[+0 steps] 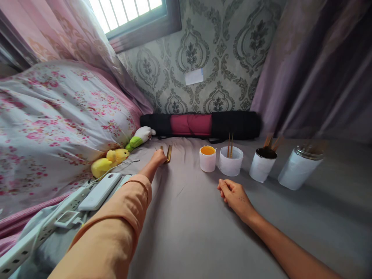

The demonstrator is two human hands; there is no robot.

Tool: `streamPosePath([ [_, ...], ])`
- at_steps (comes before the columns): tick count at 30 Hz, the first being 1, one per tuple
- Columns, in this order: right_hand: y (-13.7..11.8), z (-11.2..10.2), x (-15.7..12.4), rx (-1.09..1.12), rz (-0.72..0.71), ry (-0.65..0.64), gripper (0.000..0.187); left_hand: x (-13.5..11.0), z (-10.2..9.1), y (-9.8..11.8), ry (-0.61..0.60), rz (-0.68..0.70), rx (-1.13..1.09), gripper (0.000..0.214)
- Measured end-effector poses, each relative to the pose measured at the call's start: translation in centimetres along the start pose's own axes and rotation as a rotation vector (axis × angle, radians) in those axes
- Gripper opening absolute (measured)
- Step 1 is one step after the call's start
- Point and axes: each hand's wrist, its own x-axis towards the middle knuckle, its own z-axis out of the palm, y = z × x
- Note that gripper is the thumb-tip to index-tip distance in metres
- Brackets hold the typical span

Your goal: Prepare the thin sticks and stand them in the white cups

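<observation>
My left hand reaches forward over the grey sheet and closes on a small bundle of thin wooden sticks lying flat. My right hand rests on the sheet with its fingers curled into a loose fist, and nothing shows in it. Just beyond it stand a white cup with orange filling and a white cup holding two upright sticks. Further right are a white cup with dark contents and sticks and a tilted glass jar.
A floral pillow and two plush toys lie at the left. A white power bank and a power strip sit near my left elbow. A black and red roll lies along the patterned wall. Curtains hang at the right.
</observation>
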Motion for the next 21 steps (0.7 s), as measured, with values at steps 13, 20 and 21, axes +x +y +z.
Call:
streamPosePath([
  [13, 0.13, -0.01, 0.08, -0.020, -0.012, -0.001, 0.041, -0.07, -0.18, 0.03, -0.015, 0.012, -0.009, 0.020],
  [20, 0.09, -0.02, -0.01, -0.024, 0.000, -0.017, 0.040, -0.15, -0.38, 0.16, -0.006, -0.006, -0.052, 0.011],
  [21, 0.09, -0.02, -0.02, -0.024, -0.002, -0.017, 0.040, -0.13, -0.40, 0.16, -0.005, -0.009, -0.062, 0.010],
])
